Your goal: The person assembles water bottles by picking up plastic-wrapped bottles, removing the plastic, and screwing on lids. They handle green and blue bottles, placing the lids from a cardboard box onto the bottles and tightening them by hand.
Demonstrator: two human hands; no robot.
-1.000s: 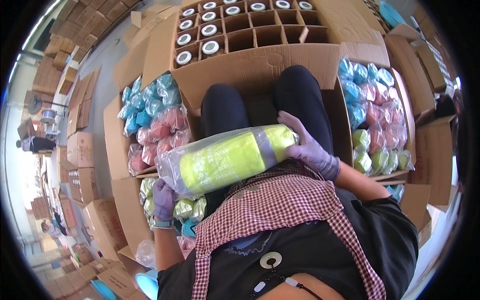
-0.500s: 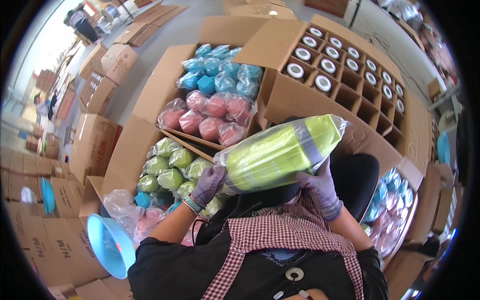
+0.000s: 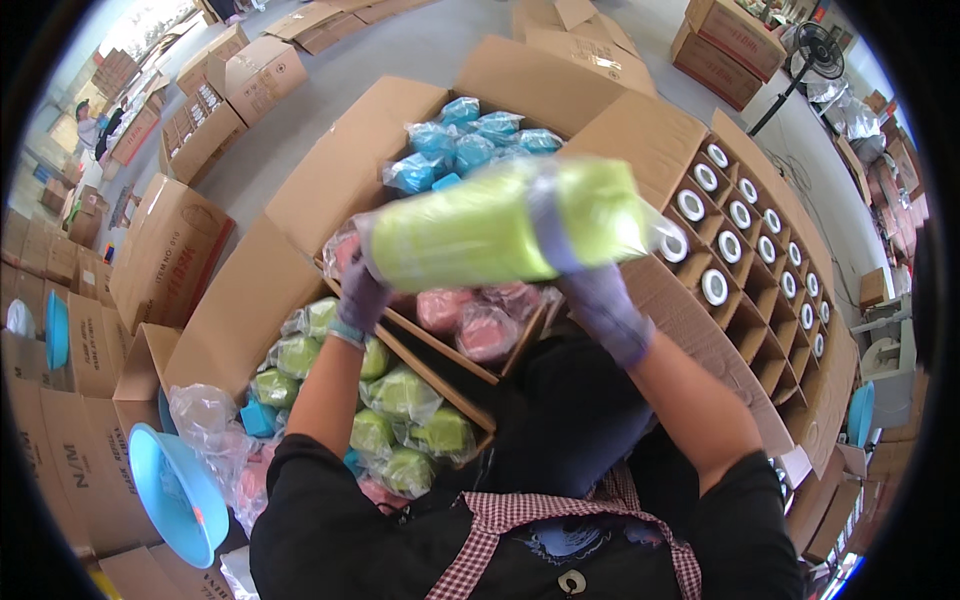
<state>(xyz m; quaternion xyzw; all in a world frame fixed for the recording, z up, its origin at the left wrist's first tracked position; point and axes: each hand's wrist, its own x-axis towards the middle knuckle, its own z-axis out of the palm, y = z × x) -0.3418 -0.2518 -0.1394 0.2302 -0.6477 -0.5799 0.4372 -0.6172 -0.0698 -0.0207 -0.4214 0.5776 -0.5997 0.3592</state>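
Note:
A big lime-green flask (image 3: 450, 230) with a greyish-purple band lies sideways in a clear plastic bag, blurred by motion. Both gloved hands carry it above an open carton. My left hand (image 3: 362, 297) grips its left end from below, fingers partly hidden behind it. Near the band, my right hand (image 3: 608, 315) holds the lower right side, its fingers also partly hidden. Beneath and beyond the flask, the carton holds bagged blue pieces (image 3: 475, 150) and bagged pink pieces (image 3: 487, 332). Bagged green pieces (image 3: 400, 395) lie closer to me, beside my left forearm.
At the right stands a divided carton (image 3: 760, 335) with white-ringed round tops in many cells. A light-blue basin (image 3: 180, 495) is at the lower left, near loose clear bags (image 3: 205, 415). Closed cartons (image 3: 170, 255) line the left, and a black fan (image 3: 818, 50) stands far right.
Both hands have raised the flask away from my lap and forward over the carton with the pink and blue pieces. My arms are stretched further out, and the view has shifted.

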